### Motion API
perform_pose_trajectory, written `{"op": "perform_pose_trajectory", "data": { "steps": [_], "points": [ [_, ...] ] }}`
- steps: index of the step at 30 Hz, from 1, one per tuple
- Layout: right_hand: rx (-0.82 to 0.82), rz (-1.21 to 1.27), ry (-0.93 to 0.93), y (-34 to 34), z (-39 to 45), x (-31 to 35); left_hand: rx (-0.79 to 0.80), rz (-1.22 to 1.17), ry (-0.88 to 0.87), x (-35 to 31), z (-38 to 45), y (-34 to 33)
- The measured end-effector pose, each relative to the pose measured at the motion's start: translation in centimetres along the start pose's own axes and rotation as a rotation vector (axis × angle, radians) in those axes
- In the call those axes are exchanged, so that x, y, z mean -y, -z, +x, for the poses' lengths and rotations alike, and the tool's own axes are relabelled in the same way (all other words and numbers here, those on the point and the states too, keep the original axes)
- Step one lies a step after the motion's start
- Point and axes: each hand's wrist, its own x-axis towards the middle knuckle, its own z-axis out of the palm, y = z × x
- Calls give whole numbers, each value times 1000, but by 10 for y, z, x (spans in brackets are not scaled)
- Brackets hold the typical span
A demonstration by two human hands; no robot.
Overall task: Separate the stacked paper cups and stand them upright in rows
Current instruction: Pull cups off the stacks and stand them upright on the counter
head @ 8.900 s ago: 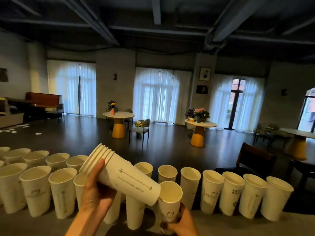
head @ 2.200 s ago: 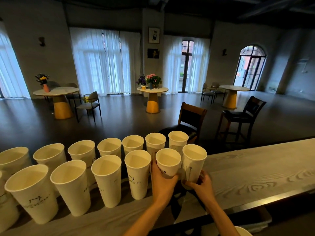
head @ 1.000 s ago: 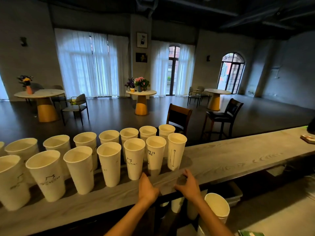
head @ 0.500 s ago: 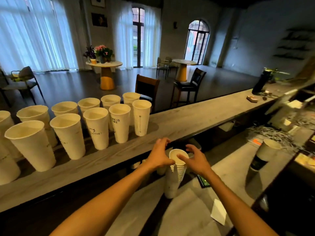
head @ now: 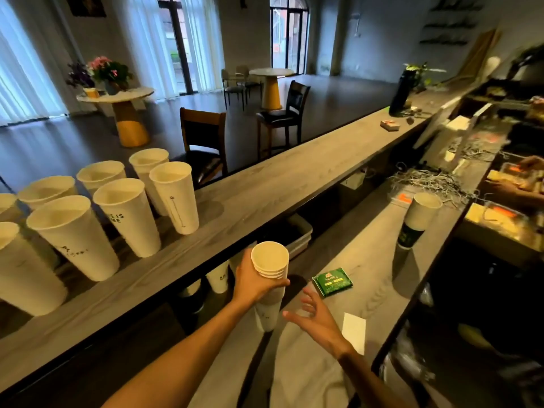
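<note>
My left hand (head: 254, 282) grips a stack of nested white paper cups (head: 270, 262) just below the rims, holding it upright over the lower counter (head: 365, 260). Beside the stack and slightly nearer, my right hand (head: 316, 318) hovers with fingers spread and holds nothing. Several single white cups stand upright in two rows (head: 123, 210) on the raised wooden bar top (head: 265, 189) at the left; the last cup in the front row (head: 175, 197) is the nearest to the stack.
A green packet (head: 332, 281) and a white paper slip (head: 354, 331) lie on the lower counter. A taller cup stack (head: 418, 222) stands at the right, near tangled cables (head: 429, 181). A grey bin (head: 297, 234) sits under the bar. Another person's hand (head: 530, 164) shows at the far right.
My left hand has taken hold of the cup stack and lifted it off the lower counter. My right hand has come off the stack and now hovers beside it. The view swung right.
</note>
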Motion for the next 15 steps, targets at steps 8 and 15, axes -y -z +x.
{"op": "perform_pose_trajectory", "data": {
  "steps": [8, 15],
  "points": [
    [84, -99, 38, -3, -13, 24, -23, -345, 152, -16, -17, 52],
    [323, -363, 229, -31, -55, 119, 60, -719, 244, -33, -76, 170]
  ]
}}
